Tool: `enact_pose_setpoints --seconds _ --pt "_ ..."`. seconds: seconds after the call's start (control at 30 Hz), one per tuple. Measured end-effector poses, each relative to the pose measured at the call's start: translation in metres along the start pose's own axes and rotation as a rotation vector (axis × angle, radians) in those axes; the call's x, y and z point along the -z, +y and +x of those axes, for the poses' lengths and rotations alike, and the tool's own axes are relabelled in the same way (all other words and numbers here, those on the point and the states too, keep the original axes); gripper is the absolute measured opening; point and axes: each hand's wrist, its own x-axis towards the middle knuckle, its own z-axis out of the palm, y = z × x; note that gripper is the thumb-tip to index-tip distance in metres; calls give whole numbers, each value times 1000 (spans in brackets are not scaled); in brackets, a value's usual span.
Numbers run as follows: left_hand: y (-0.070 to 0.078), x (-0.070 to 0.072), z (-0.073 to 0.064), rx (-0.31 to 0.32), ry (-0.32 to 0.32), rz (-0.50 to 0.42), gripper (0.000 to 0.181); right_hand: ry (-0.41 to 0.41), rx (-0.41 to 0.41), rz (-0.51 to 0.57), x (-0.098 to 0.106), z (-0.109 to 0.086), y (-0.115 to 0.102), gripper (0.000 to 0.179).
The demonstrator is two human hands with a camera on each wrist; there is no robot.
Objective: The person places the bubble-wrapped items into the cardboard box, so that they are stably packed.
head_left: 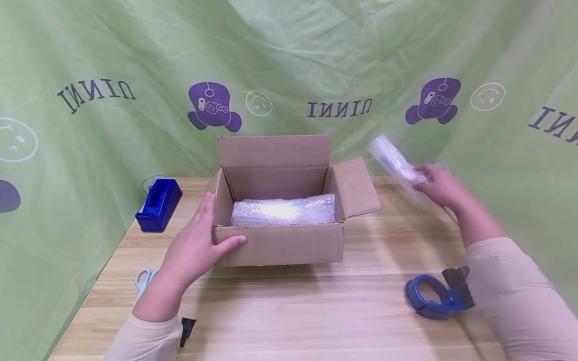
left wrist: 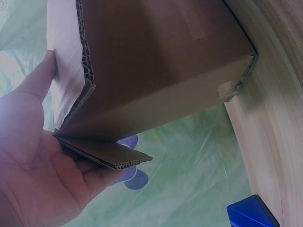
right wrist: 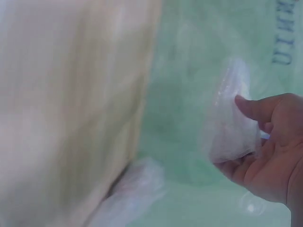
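Note:
An open cardboard box (head_left: 280, 245) stands on the table with a bubble-wrapped bundle (head_left: 284, 210) lying lengthwise inside. My left hand (head_left: 194, 245) holds the box's front left corner, thumb across the front and fingers along the left side. In the left wrist view, the thumb lies against one folded-down flap (left wrist: 66, 61) and the fingers pass behind another flap (left wrist: 106, 151). Off to the right of the box, my right hand (head_left: 440, 185) grips a second bubble-wrapped bundle (head_left: 393, 158) by its near end, raised and tilted. What the wrap covers cannot be made out.
A blue tape dispenser (head_left: 159, 205) stands at the back left, with light-blue scissors (head_left: 143, 278) near the left forearm. A blue ring-shaped tape holder (head_left: 429, 298) lies at the right. Another blurred piece of bubble wrap (right wrist: 132, 194) shows at the table edge. Green cloth (head_left: 289, 60) hangs behind.

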Motion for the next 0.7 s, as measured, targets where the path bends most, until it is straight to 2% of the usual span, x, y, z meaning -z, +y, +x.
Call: enact_pose_setpoints --seconds 0.37,0.57,0.7 --pt "1 -1 1 -5 0 -6 121 214 161 59 14 -10 -72 54" --pt "0 -1 1 -4 1 -8 121 259 277 79 18 -17 -117 52" --pt "-1 -1 1 -5 5 -8 121 265 398 59 15 -18 -145 49"
